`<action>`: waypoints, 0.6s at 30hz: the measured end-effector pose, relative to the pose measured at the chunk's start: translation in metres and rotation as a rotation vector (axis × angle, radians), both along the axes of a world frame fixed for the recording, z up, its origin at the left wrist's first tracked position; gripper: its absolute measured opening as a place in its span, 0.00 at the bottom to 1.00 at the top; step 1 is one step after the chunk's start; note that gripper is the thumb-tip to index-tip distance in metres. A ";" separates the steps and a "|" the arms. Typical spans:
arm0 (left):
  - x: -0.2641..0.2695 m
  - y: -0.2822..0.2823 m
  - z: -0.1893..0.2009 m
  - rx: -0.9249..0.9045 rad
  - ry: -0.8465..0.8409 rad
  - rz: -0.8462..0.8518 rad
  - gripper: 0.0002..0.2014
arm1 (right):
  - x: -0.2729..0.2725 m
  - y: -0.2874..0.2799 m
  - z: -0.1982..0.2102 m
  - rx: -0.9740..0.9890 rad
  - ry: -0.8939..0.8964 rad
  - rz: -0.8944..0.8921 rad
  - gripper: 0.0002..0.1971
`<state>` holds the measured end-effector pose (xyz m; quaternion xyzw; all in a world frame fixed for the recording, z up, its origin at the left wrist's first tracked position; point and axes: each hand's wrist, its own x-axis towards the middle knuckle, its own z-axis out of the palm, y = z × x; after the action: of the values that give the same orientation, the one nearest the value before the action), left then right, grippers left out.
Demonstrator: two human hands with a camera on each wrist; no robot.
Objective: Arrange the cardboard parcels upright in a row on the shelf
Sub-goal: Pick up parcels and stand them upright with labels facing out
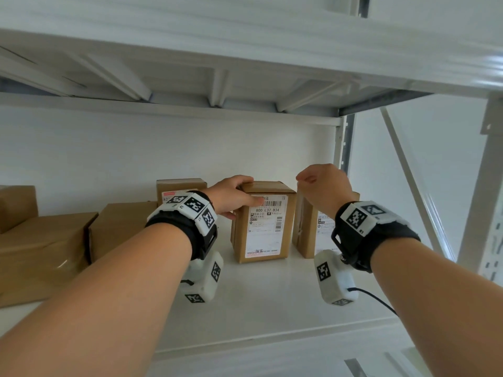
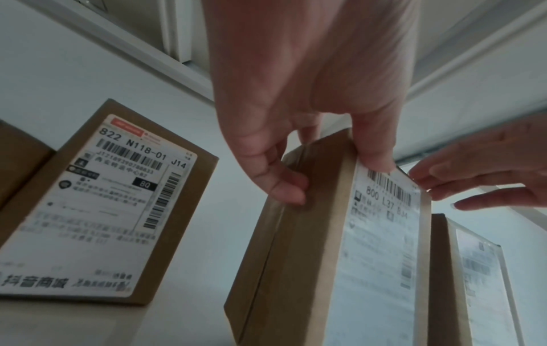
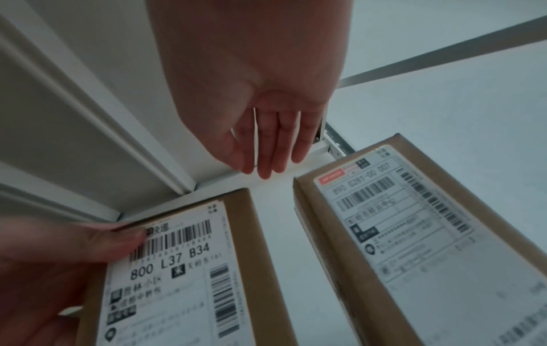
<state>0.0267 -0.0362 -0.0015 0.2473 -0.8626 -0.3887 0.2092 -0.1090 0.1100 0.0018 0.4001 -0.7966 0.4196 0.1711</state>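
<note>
The parcel labelled 800 L37 B34 stands upright on the white shelf, its shipping label facing outward. The left hand grasps its top left corner: thumb on the label face, fingers curled over the top and pressed to the side panel. The right hand hovers above the gap to the right, fingers relaxed and extended, holding nothing and touching nothing.

Just to the right, apart by a narrow gap, a second labelled parcel stands upright. Behind and to the left stands the parcel labelled 822 N118-01 J14, also upright. Further left, plain cardboard boxes lie low, with one more resting on top at the far edge.

Both wrists carry black straps with white marker-tagged camera units.
</note>
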 end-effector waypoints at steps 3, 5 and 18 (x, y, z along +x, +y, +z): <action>-0.009 -0.001 -0.004 0.018 -0.004 0.010 0.33 | -0.010 0.001 -0.006 0.095 0.060 -0.040 0.14; -0.012 -0.002 -0.004 0.022 -0.020 0.021 0.32 | -0.017 0.001 -0.011 0.143 0.078 -0.058 0.17; -0.040 -0.006 0.001 -0.091 -0.096 0.011 0.36 | -0.048 -0.002 -0.023 0.321 0.147 -0.126 0.15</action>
<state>-0.0132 -0.0419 -0.0010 0.2607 -0.8870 -0.3357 0.1808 -0.1565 0.1079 -0.0213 0.4014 -0.8620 0.2452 0.1889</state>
